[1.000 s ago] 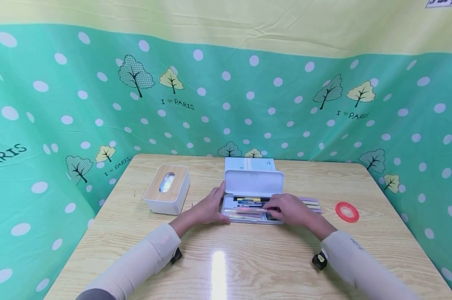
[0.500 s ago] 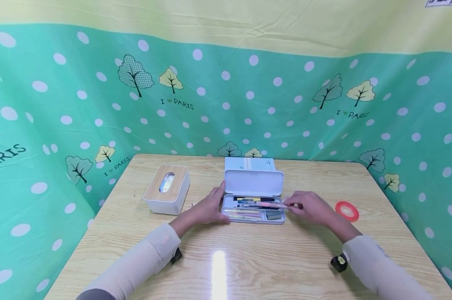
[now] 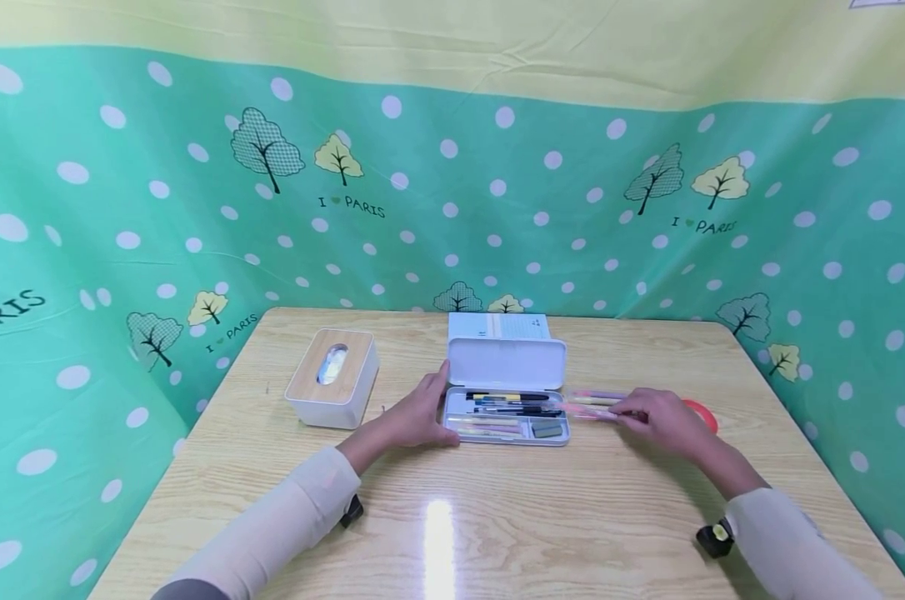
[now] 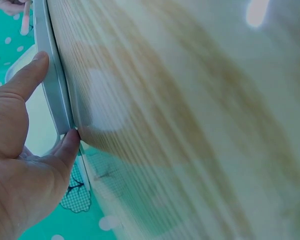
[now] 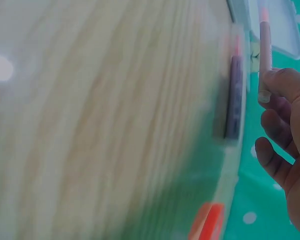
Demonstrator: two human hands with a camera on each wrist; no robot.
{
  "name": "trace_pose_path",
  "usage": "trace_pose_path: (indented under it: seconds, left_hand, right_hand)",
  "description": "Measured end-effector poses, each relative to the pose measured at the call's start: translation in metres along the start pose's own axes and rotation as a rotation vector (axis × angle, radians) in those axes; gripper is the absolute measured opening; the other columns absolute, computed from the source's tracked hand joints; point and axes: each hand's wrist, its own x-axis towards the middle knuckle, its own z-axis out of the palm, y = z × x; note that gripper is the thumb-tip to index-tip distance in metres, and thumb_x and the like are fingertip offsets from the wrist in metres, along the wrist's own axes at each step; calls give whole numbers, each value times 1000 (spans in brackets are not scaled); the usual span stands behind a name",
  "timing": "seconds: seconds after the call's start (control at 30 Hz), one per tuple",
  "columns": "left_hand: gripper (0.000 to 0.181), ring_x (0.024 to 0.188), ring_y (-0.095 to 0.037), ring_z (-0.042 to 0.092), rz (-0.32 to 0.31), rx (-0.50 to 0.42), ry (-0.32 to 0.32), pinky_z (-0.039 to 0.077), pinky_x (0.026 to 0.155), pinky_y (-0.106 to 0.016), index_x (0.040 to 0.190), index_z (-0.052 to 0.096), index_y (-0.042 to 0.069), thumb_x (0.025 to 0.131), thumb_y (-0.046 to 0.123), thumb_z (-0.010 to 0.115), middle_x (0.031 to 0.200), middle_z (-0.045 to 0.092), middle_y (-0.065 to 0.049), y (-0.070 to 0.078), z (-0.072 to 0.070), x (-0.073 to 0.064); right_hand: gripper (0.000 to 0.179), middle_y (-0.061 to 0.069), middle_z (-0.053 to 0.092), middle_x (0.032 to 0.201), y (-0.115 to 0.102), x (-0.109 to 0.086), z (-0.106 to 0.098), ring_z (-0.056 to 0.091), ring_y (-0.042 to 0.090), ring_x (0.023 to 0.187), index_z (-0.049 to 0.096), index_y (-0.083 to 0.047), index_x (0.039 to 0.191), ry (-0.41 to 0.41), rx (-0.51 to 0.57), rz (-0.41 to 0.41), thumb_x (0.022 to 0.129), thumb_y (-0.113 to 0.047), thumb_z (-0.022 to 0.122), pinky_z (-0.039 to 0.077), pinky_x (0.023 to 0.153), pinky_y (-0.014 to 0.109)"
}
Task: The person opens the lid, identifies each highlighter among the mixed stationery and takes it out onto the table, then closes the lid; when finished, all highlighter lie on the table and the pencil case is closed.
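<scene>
An open white pencil case (image 3: 508, 440) lies on the table with its lid (image 3: 507, 362) raised toward the back. Several dark and pale pens (image 3: 508, 410) and a grey eraser (image 3: 547, 429) are inside. My left hand (image 3: 420, 414) grips the case's left end, with the thumb (image 4: 32, 75) along one edge and the other fingers at the corner. Just past the right end, my right hand (image 3: 666, 423) pinches a pink pen (image 5: 265, 47) by one end, above the table. Other pens (image 3: 597, 396) lie beside the case, partly hidden by the held one.
A tissue box with a wooden top (image 3: 334, 377) stands at the left. Behind the raised lid is a light blue box or book (image 3: 497, 325). A red tape roll (image 3: 703, 412) lies at the right, partly behind my right hand. A patterned green curtain (image 3: 452, 192) borders the table.
The pink pen has come out of the pencil case and moved right in my right hand. Pens beside the case and the eraser inside are uncovered. My left hand stays in place.
</scene>
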Motion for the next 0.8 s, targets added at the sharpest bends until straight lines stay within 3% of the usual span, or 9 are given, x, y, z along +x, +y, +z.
trace_pose_path:
  seconds: [0.3,0.8]
  left_hand:
    - [137,149,-32,36,2,-4,0,33,124,-44,164,-12,16,76,42,90,166,23,-19,1,0,0]
    - [137,149,-33,37,5,-7,-1,33,124,-44,164,-10,14,75,40,90,165,23,-20,1,-1,0]
  right_hand:
    - [16,-6,73,87,14,-15,0,50,-1,69,82,-18,100,9,-13,-7,85,-13,82,45,59,19]
    - [16,-7,74,89,20,-20,1,54,-1,72,83,-20,99,-3,-60,-19,84,-17,82,49,61,23]
